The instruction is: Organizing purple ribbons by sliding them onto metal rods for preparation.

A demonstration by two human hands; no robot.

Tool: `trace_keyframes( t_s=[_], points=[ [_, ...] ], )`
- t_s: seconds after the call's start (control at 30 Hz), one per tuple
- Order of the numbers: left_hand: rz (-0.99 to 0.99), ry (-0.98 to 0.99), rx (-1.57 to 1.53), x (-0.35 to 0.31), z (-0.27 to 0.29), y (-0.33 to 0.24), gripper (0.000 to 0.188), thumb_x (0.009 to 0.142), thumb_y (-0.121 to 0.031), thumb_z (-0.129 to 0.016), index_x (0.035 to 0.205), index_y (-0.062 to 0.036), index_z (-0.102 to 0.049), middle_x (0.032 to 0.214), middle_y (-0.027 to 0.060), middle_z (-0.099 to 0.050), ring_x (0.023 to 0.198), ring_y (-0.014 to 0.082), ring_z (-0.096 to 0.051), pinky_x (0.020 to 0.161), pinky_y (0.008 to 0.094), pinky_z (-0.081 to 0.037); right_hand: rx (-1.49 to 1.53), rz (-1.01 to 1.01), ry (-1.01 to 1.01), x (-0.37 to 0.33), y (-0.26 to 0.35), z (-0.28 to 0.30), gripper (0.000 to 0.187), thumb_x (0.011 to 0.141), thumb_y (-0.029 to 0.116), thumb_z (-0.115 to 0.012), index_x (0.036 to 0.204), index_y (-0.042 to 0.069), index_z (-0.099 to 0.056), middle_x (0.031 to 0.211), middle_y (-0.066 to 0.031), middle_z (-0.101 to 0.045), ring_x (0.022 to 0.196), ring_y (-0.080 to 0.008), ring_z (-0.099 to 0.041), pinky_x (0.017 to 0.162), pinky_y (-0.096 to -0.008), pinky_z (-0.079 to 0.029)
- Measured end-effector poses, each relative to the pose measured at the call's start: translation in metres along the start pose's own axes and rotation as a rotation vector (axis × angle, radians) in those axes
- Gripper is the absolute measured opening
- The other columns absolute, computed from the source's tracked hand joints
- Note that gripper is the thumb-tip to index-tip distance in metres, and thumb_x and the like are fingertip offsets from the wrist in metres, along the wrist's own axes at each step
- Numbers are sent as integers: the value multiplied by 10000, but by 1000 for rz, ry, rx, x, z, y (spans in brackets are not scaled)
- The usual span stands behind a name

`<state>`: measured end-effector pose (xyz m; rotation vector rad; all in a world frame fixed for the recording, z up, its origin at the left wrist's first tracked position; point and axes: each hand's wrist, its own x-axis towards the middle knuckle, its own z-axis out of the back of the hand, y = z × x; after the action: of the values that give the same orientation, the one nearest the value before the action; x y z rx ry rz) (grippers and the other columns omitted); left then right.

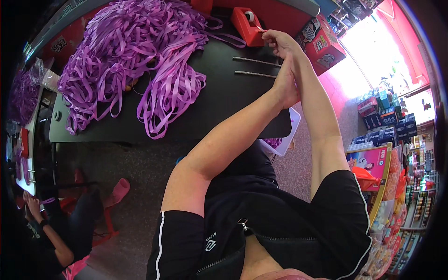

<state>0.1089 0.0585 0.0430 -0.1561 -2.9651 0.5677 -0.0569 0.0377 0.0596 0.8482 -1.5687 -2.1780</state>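
Note:
My right hand [283, 43] reaches to the red tape dispenser [243, 29] at the table's far right. Its thumb and fingers are pinched together on a small end of tape [261, 31] at the dispenser's cutting edge. My left hand [284, 87] is beside the right forearm, over the table's right edge. Its fingers are mostly hidden, so whether it holds anything cannot be made out. Two thin twisted metal rods [256, 60] lie side by side on the black table [219, 105], their right ends close to my hands.
A big heap of purple ribbon loops [126, 51] covers the table's left half. A white plastic bin [293, 128] stands below the table's right edge. Beyond my right arm is a red box [322, 44]. At lower left sits another person [51, 228]. Shop shelves [420, 205] line the right.

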Motion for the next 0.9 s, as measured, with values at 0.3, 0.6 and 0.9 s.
trace_keyframes(
  t_s=[0.3,0.6,0.9],
  points=[
    [-57,10,0,11,13,4,730,874,-718,-305,1389,-206,-385,1266,-26,-490,1178,191,-433,1022,420,-300,-181,102,-99,-2,9,-13,144,683,244,-672,641,121,-612,610,57,-457,531,-62,-348,476,-243,-248],
    [-59,-102,62,17,18,7,960,793,-787,-363,1431,-98,-163,1536,167,-30,1407,363,69,1071,561,114,234,77,106,-61,0,40,189,843,223,-667,924,54,-689,723,65,-490,547,-18,-345,459,-196,-251],
    [-45,-168,-107,12,15,11,853,820,-712,-465,1371,-119,-198,1163,215,-414,1000,293,-460,936,483,-352,1005,22,370,-140,-75,61,320,972,196,-494,1274,95,-525,792,1,-511,470,-4,-320,397,-123,-278]
  ],
)
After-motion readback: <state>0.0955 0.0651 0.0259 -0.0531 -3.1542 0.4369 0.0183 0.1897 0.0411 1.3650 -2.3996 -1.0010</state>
